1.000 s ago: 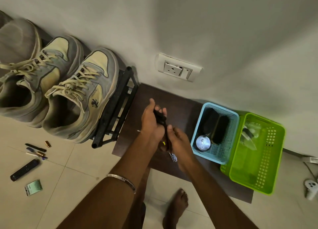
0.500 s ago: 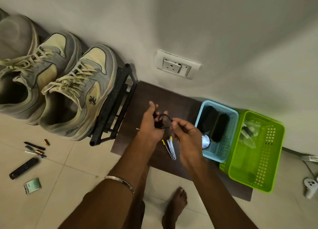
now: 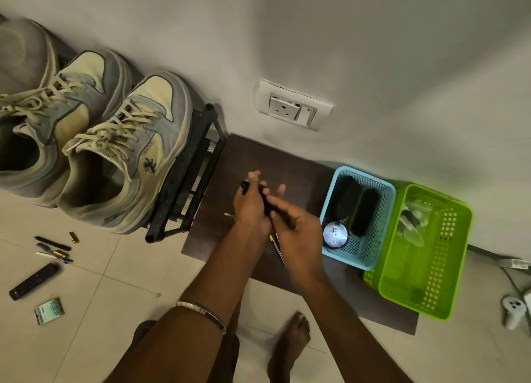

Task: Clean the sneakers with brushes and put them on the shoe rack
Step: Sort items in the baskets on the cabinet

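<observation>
Two grey and cream sneakers (image 3: 129, 158) (image 3: 57, 109) stand side by side on the black shoe rack (image 3: 184, 187) at the left, toes to the wall. Two black brushes (image 3: 363, 210) (image 3: 346, 195) lie in the light blue basket (image 3: 359, 263) beside a round tin (image 3: 334, 234). Over the dark brown board (image 3: 258, 158) my left hand (image 3: 250, 210) grips a small black item (image 3: 244, 185). My right hand (image 3: 298, 230) meets it from the right and pinches the same item. Most of the item is hidden by my fingers.
A green basket (image 3: 431, 296) with clear-wrapped things sits right of the blue one. A small metal tool (image 3: 278, 246) lies on the board under my hands. A remote (image 3: 34, 280), pens and batteries lie on the floor tiles at the left. A wall socket (image 3: 293, 109) is above the board, and my bare foot (image 3: 290, 342) is below it.
My hands parted half a second ago, stretching a black loop, and have come back together on the item. The view has shifted slightly.
</observation>
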